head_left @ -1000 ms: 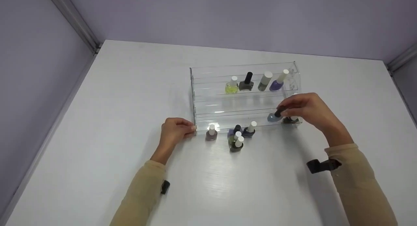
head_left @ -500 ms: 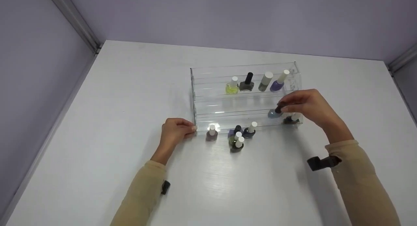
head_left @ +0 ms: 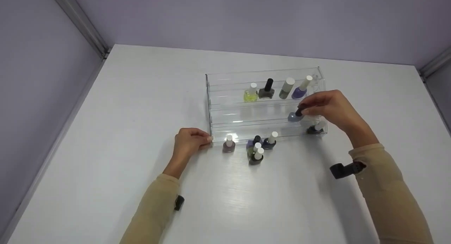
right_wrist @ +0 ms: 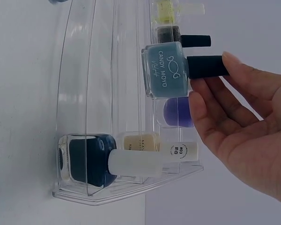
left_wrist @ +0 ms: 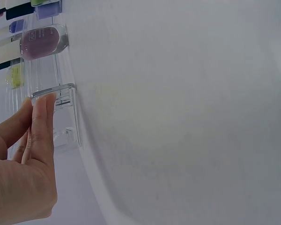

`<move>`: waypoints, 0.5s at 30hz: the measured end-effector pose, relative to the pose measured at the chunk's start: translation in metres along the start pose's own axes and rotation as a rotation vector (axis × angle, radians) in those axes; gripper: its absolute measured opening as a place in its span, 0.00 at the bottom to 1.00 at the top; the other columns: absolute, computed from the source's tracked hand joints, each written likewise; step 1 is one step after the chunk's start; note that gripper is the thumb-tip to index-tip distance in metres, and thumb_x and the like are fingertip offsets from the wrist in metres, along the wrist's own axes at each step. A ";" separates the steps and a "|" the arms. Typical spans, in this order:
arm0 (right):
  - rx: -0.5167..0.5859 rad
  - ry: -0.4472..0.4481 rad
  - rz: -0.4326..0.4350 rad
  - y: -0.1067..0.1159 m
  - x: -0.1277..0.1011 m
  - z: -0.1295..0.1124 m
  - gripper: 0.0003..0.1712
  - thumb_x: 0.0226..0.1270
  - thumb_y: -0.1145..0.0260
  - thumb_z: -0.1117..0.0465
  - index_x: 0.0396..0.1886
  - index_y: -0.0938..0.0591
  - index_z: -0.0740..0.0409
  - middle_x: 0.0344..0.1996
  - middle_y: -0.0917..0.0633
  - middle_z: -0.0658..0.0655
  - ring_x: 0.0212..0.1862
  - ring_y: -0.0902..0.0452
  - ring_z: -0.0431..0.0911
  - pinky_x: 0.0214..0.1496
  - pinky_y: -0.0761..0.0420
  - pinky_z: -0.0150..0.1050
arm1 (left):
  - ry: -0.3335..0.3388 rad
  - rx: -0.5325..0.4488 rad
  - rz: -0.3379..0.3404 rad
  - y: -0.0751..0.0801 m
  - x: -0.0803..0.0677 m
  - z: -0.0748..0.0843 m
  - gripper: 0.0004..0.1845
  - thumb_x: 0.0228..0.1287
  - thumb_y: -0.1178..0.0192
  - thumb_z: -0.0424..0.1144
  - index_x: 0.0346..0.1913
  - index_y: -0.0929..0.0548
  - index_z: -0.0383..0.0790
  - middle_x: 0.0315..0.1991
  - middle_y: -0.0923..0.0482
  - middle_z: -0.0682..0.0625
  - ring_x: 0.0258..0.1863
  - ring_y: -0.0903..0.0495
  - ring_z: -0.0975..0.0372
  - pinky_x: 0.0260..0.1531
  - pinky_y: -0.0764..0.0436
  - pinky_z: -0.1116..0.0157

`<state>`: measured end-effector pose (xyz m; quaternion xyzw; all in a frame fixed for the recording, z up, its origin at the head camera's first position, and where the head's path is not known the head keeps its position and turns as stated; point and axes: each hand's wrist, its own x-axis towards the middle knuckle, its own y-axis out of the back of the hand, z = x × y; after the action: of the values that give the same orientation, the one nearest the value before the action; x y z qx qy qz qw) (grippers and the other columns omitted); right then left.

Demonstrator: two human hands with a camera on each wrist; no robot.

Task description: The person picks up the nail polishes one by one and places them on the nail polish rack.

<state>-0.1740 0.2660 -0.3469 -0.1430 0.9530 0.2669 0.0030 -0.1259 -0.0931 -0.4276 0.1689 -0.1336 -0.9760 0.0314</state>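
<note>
A clear acrylic tiered rack stands on the white table. My right hand pinches the black cap of a blue-grey polish bottle over the rack's middle tier, at its right end. My left hand presses straight fingers against the rack's front left corner. Several bottles stand on the top tier, among them a yellow one and a purple one. A dark bottle with a white cap sits on the lowest tier at the right.
Several loose bottles cluster on the table before the rack: a mauve one, an olive pair and a navy one. Lilac walls close in on the left and behind.
My right hand has lifted the blue-grey bottle up and back, from beside the lowest tier to above the middle tier. The left hand has stayed at the rack's corner.
</note>
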 end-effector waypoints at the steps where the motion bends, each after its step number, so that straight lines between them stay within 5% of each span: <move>1: 0.000 -0.003 0.002 0.000 0.001 0.000 0.15 0.53 0.32 0.70 0.42 0.19 0.70 0.33 0.15 0.55 0.35 0.19 0.41 0.38 0.22 0.29 | -0.001 0.001 0.000 0.000 0.000 0.000 0.05 0.48 0.33 0.27 0.29 0.17 0.28 0.25 0.18 0.43 0.24 0.18 0.62 0.27 0.19 0.70; 15: 0.015 -0.044 0.029 -0.002 0.007 0.002 0.16 0.53 0.31 0.68 0.42 0.19 0.68 0.34 0.16 0.55 0.35 0.19 0.42 0.39 0.22 0.30 | -0.011 0.024 0.007 0.000 0.001 0.000 0.05 0.47 0.32 0.28 0.29 0.16 0.30 0.26 0.17 0.43 0.24 0.18 0.63 0.26 0.20 0.71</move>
<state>-0.1804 0.2629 -0.3501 -0.1230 0.9568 0.2626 0.0212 -0.1266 -0.0928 -0.4280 0.1636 -0.1460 -0.9751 0.0320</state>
